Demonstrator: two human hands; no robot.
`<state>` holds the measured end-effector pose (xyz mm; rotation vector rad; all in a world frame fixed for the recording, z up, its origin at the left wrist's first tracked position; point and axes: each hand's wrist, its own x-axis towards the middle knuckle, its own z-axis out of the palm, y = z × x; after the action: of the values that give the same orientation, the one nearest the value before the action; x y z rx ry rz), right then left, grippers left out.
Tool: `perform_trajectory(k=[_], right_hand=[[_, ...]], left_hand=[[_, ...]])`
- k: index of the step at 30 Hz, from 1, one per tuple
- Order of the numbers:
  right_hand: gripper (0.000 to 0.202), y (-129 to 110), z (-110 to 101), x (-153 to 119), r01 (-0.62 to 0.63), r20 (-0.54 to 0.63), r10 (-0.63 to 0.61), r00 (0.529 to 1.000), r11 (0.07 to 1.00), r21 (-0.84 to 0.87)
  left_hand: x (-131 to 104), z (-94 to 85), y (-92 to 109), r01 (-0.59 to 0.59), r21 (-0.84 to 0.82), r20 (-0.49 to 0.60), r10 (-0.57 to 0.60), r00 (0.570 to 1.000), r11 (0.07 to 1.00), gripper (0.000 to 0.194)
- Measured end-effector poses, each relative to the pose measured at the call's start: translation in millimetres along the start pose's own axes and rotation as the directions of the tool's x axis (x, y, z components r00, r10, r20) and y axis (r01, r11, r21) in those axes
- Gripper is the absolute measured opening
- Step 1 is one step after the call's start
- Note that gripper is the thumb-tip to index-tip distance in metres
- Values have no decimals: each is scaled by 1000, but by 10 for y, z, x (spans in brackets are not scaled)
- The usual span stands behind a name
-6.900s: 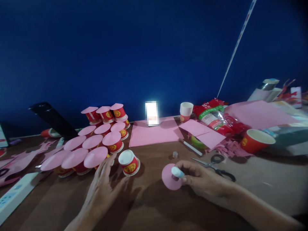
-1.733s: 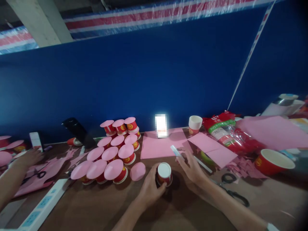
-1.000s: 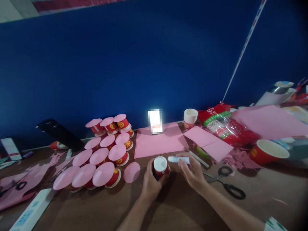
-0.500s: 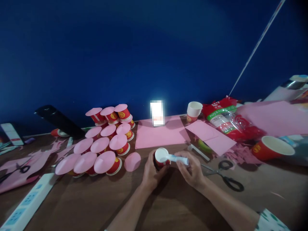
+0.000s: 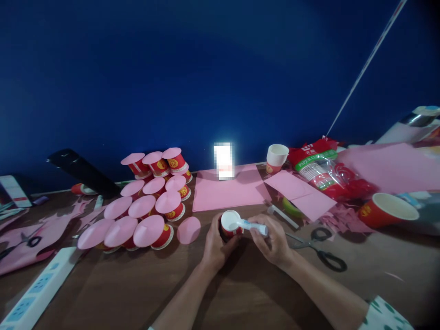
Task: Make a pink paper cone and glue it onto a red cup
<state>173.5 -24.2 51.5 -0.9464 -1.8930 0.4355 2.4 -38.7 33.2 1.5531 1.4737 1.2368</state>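
Note:
My left hand (image 5: 215,247) is wrapped round a small red paper cup (image 5: 231,221), whose white round end faces up. In my right hand (image 5: 271,240) is a glue stick (image 5: 254,227), pointing left with its tip at the edge of that white end. Left of my left hand a pink paper disc (image 5: 189,230) lies flat on the table. Beyond it stand several rows of red cups with pink paper tops, among them a front cup (image 5: 161,238).
Scissors (image 5: 318,250) lie right of my right hand. Farther back are pink sheets (image 5: 233,190), a white-and-red cup (image 5: 277,158), a bag of paper cups (image 5: 316,167) and a large red cup (image 5: 374,215). A power strip (image 5: 39,288) lies at left.
The glue stick and my right hand have shifted very slightly against the cup. The whole view has moved a little; my left hand keeps the same hold.

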Motion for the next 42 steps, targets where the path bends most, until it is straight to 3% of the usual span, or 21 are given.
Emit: perform_trajectory(k=[13, 19, 29, 42], right_hand=[[9, 14, -39, 38, 82, -1, -82, 997, 996, -33], [10, 37, -46, 17, -17, -114, 15, 993, 1000, -15], [14, 20, 0, 36, 22, -12, -22, 1000, 1000, -6], [10, 40, -18, 81, 113, -12, -113, 993, 994, 3]], left_hand=[[14, 16, -6, 16, 37, -27, -15, 1000, 999, 53], [8, 35, -46, 23, 28, -48, -22, 999, 999, 53], [9, 21, -4, 24, -14, -7, -24, 1000, 1000, 51], [11, 17, -1, 25, -17, -3, -25, 1000, 1000, 51]])
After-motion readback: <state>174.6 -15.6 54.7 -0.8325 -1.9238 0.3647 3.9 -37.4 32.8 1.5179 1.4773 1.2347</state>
